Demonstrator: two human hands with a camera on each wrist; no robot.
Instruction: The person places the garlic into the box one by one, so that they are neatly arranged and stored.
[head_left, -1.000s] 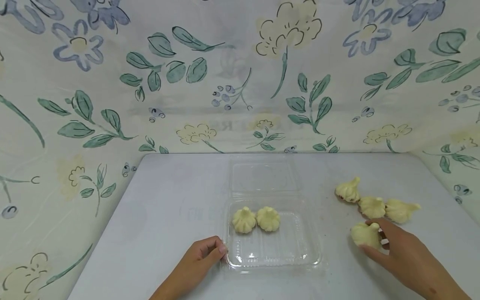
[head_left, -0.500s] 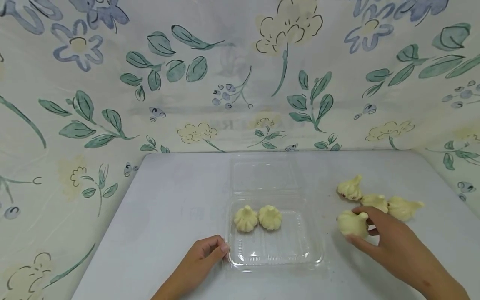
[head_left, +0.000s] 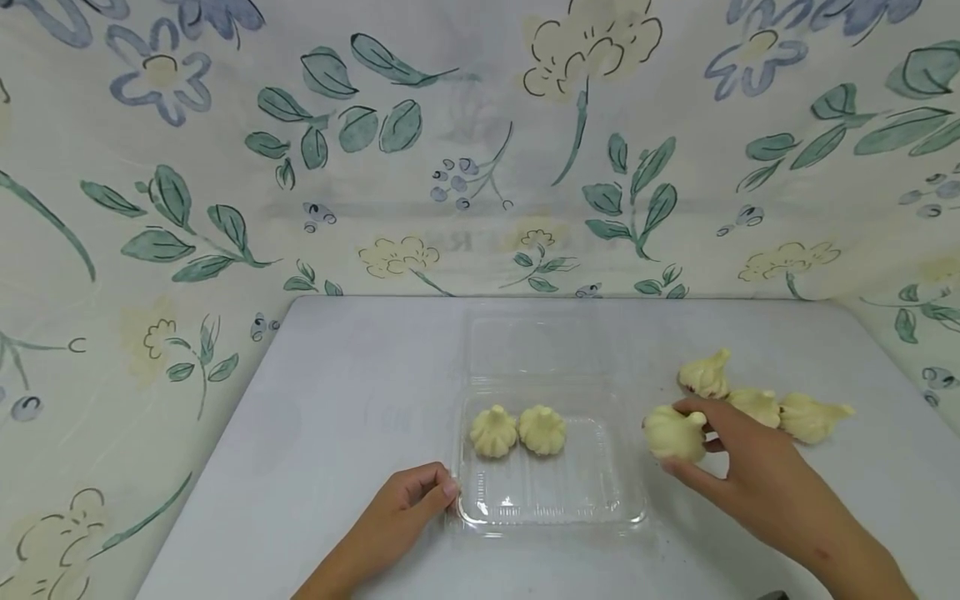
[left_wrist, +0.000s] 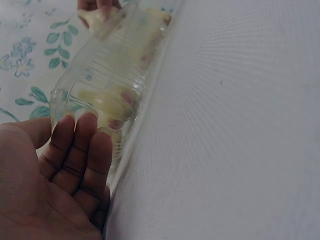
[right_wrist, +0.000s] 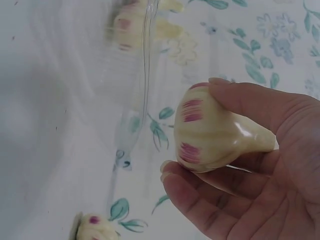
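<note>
I'm watching a pale desk (head_left: pixel 352 375) stretching out, a floral sheet (head_left: pixel 480 167) rising behind it and along its sides. A clear container (head_left: pixel 592 475) is lying open there, two garlic bulbs (head_left: pixel 542 431) sitting in its left half. Just right of the container, the right hand (head_left: pixel 757 467) is clamping its fingers on a third bulb (head_left: pixel 670 433). The left hand (head_left: pixel 411 504) is pinching the container's left edge. Three more bulbs (head_left: pixel 753 407) are resting farther right of it.

The desk (head_left: pixel 330 392) was pale and bare-topped.
On it lay an open clear container (head_left: pixel 555 525), with 3 garlic bulbs (head_left: pixel 753 407) clustered to its right.
</note>
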